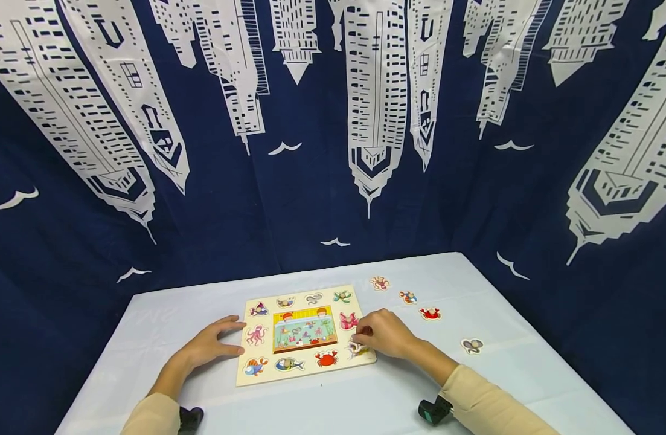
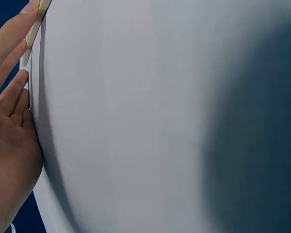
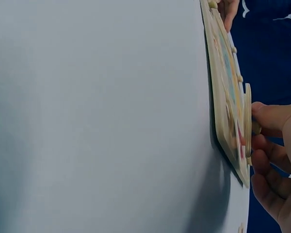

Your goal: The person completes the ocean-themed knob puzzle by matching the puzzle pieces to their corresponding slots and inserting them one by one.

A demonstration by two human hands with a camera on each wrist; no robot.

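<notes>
A wooden knob puzzle board [image 1: 302,372] with sea-animal pictures lies on the white table. My left hand [image 1: 210,342] is at the board's left edge, thumb and fingers extended and spread along it. My right hand [image 1: 387,333] pinches a pale puzzle piece [image 1: 357,348] over the board's lower right corner. In the right wrist view, thumb and finger grip this piece [image 3: 248,121] by its knob, and it stands close over the board face. Its picture is mostly hidden by the fingers. A pink piece [image 1: 349,320] sits in the board just above my right fingertips.
Loose pieces lie right of the board: an octopus [image 1: 380,283], an orange-and-blue piece [image 1: 407,296], a red crab [image 1: 430,313] and a grey eel-like piece [image 1: 471,345]. A blue curtain [image 1: 305,205] with white buildings hangs behind the white table [image 1: 528,386].
</notes>
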